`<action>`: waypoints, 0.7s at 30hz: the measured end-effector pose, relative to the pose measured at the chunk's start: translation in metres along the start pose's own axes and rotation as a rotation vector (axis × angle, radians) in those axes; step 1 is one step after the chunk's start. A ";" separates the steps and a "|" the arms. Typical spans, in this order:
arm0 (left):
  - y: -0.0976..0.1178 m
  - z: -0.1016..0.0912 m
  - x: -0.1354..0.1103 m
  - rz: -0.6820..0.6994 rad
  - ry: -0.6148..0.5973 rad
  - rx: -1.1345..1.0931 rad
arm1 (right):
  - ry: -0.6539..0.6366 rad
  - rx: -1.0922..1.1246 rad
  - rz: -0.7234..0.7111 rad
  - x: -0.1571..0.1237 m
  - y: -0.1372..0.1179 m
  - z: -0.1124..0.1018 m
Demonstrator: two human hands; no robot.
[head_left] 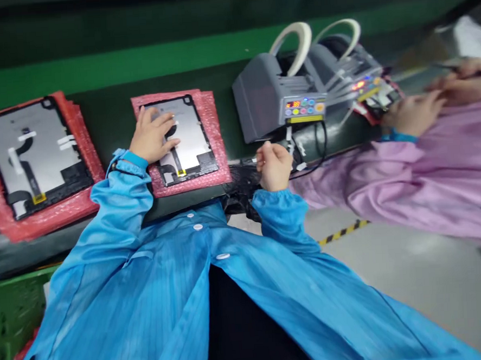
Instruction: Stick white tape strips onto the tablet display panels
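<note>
My left hand (152, 135) lies flat with fingers spread on a grey tablet panel (189, 139) that rests on a pink bubble-wrap sheet (215, 165). My right hand (272, 164) is curled closed just below the outlet of a grey tape dispenser (268, 99), pinching what looks like a small white strip of tape (289, 141). A second tablet panel (35, 152) with white tape strips on it lies on red bubble wrap (51, 216) at the left.
A second tape dispenser (347, 65) stands to the right of the first. A co-worker in a pink sleeve (427, 174) works at the right, hands (413, 112) over another panel. A green crate (8, 319) sits at the lower left. Black cables (240, 182) lie by the table edge.
</note>
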State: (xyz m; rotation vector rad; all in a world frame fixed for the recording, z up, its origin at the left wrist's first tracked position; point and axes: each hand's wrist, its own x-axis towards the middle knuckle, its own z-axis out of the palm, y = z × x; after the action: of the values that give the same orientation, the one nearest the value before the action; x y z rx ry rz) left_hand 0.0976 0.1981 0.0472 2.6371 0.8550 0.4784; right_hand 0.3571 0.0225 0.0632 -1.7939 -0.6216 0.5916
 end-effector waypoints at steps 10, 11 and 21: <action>0.090 0.055 0.053 0.315 -0.301 0.084 | 0.327 0.129 0.028 0.037 0.013 -0.019; 0.088 0.057 0.054 0.313 -0.320 0.089 | 0.366 0.085 -0.037 0.036 0.015 -0.021; 0.077 0.061 0.055 0.354 -0.272 0.142 | 0.380 0.164 -0.085 0.032 0.022 -0.035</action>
State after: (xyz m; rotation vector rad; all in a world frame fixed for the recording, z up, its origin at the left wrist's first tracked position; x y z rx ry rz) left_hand 0.2028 0.1603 0.0352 2.9071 0.3516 0.1352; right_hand 0.4062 0.0135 0.0488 -1.6576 -0.3738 0.2260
